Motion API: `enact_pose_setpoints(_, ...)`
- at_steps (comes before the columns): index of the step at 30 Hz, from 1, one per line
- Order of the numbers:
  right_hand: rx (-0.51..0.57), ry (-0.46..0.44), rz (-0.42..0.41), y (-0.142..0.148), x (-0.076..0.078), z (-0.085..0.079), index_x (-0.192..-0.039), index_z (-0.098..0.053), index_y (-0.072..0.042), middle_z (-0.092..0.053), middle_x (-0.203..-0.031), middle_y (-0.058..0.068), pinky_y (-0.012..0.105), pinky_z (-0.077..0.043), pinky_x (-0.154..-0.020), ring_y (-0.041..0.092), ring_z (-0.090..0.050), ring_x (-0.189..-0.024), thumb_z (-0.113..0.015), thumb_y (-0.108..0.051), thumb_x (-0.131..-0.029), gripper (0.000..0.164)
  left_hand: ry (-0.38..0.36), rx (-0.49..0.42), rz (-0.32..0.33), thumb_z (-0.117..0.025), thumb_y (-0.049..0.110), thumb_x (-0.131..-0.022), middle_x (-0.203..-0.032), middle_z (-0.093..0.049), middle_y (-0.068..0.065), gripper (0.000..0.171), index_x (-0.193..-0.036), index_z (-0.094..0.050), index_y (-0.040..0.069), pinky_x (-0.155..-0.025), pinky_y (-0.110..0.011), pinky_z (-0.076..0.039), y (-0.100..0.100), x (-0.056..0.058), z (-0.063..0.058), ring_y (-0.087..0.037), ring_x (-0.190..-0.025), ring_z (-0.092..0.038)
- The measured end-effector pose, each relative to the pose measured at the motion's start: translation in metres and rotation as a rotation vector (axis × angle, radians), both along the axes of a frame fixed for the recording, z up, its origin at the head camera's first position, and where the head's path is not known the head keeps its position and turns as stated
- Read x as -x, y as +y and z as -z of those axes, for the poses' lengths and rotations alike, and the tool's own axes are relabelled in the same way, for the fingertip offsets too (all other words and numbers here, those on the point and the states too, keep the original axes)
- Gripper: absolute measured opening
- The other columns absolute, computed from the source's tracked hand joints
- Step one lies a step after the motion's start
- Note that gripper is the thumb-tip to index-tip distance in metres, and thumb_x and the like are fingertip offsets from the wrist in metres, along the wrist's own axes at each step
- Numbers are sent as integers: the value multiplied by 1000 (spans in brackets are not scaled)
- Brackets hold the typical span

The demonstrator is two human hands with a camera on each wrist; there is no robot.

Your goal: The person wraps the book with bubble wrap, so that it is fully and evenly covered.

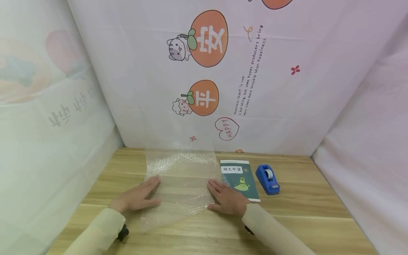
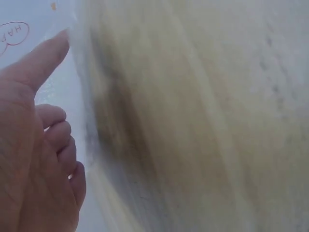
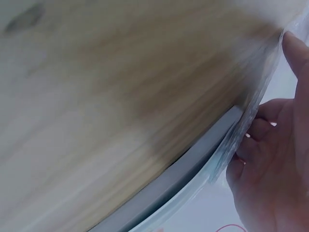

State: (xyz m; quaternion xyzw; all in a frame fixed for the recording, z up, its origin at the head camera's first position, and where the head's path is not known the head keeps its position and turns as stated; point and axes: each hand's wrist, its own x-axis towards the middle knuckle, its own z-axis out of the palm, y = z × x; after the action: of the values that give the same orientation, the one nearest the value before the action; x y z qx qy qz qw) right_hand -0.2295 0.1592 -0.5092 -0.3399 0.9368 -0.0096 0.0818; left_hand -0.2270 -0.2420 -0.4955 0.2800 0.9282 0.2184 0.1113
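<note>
A clear sheet of bubble wrap lies spread on the wooden table, its far end reaching the back wall and its near edge running at a slant. My left hand rests flat on its left edge, fingers extended and thumb pointing inward. On the right edge my right hand presses with straight fingers, beside a green booklet with a white title label. The bubble wrap overlaps the booklet's left side in the head view. In the right wrist view, the thumb and fingers of the right hand touch the sheet's edge.
A blue tape dispenser with a roll of tape stands right of the booklet. The wooden table is enclosed by a printed cloth at the back and white cloth on both sides. Dark wrist cameras show under both sleeves.
</note>
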Motion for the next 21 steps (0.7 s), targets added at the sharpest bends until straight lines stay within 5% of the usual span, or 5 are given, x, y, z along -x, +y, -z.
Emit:
enact_pose_setpoints(9,17,4,-11,10,-2,1,-166,-29,-4,-29,-175,14,48,-35,-130,30,-30,-162,-49,-64,-105,87,-23,31,24,-66,53,-101,-174,-15,-29,98,-165,-21,-5,-128,-68,-21,4,2,10,-52,-160,-19)
enact_pose_setpoints(21,38,-42,63,-5,-12,-3,-165,-29,-1,-27,-175,17,49,-29,-133,33,-26,-164,-47,-62,-106,87,58,68,-38,-67,55,-99,-171,-24,-30,96,-160,-31,-10,-126,-66,-29,18,-20,7,-52,-157,-28)
